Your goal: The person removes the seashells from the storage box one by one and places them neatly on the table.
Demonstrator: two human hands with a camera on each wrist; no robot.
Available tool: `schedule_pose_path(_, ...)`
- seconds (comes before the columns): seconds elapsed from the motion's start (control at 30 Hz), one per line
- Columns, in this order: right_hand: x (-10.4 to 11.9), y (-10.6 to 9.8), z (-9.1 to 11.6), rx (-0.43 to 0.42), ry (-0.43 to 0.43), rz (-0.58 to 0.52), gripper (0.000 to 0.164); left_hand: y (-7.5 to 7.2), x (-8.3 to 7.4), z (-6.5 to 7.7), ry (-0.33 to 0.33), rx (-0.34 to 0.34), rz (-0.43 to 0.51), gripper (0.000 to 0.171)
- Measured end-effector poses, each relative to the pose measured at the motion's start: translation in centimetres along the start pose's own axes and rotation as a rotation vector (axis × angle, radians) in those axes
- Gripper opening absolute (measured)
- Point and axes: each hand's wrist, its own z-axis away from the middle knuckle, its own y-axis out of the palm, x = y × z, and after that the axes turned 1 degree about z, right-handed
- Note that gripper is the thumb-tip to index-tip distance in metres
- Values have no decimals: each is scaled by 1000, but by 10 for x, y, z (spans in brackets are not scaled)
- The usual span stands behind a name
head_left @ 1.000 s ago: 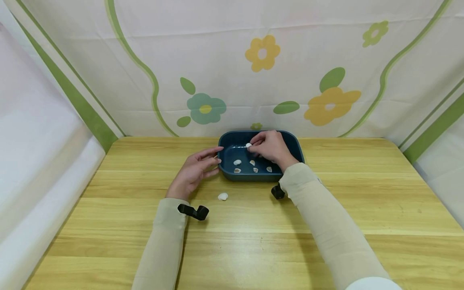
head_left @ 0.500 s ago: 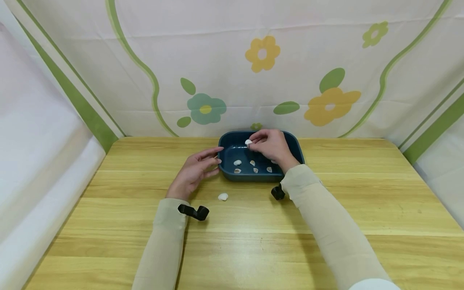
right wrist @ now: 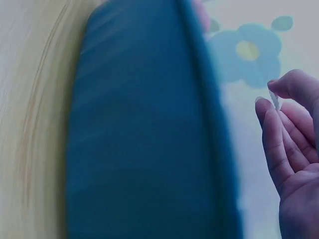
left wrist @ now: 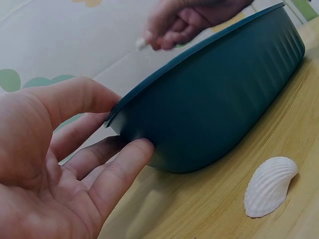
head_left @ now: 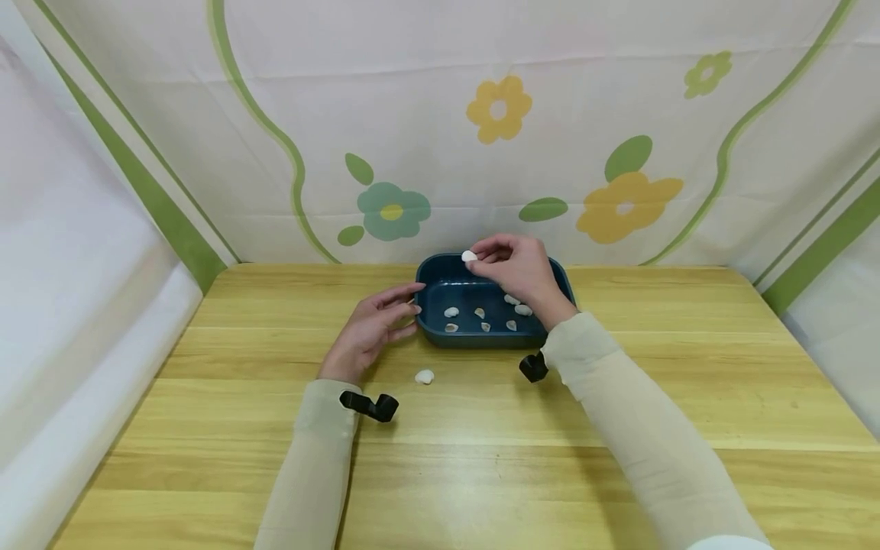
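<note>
My right hand (head_left: 519, 267) pinches a small white seashell (head_left: 469, 257) between thumb and fingertips, above the back rim of a dark blue basin (head_left: 495, 341). The right wrist view shows that pinched shell edge-on. My left hand (head_left: 364, 336) holds the basin's left end. In the left wrist view, one fingertip lies at the rim and another presses the outer wall. Inside the basin lie several shells, among them a white shell (head_left: 451, 312) and a tan shell (head_left: 479, 313). Another white ribbed shell (left wrist: 270, 187) lies on the table near my left hand.
The light wooden table (head_left: 467, 473) meets a white cloth (head_left: 440, 99) printed with flowers just behind the basin. Cloth also hangs along the left and right sides. Black camera mounts (head_left: 371, 405) sit at both wrists.
My right hand has risen up and back with the pinched shell, uncovering white shells at the basin's right. The left hand has stayed at the basin's left end.
</note>
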Motion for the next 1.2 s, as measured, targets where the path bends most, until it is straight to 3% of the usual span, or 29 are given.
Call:
schedule_pose_path(0.23, 15, -7, 17, 5, -36, -1, 22, 0, 1, -1, -4, 3, 0, 45)
schedule_pose_path(0.67, 21, -21, 49, 20, -144, -49, 19, -2, 1, 1, -1, 7, 3, 46)
schedule_pose_path(1.2, 6, -15, 110, 65, -114, -32, 18, -1, 1, -1, 3, 11, 3, 47)
